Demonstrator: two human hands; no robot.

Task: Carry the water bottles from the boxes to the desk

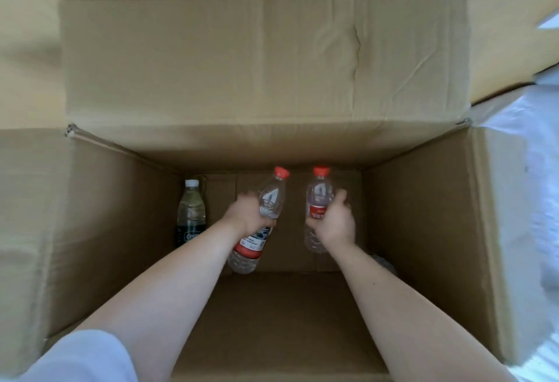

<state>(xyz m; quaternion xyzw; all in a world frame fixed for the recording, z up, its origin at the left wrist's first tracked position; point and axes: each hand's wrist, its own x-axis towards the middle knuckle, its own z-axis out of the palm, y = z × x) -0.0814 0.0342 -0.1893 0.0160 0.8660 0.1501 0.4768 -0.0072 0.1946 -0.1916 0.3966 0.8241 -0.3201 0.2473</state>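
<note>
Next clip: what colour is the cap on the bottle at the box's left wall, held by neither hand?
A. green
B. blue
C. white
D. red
C: the white-capped bottle by the left wall of the cardboard box is untouched; the left hand grips the left red-capped bottle, the right hand the right red-capped bottle.

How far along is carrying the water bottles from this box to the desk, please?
Done: unknowable, the desk is out of view. In hand: the left hand grips one red-capped bottle, the right hand a second red-capped bottle, both inside the cardboard box. Left: a white-capped bottle by its left wall.
</note>
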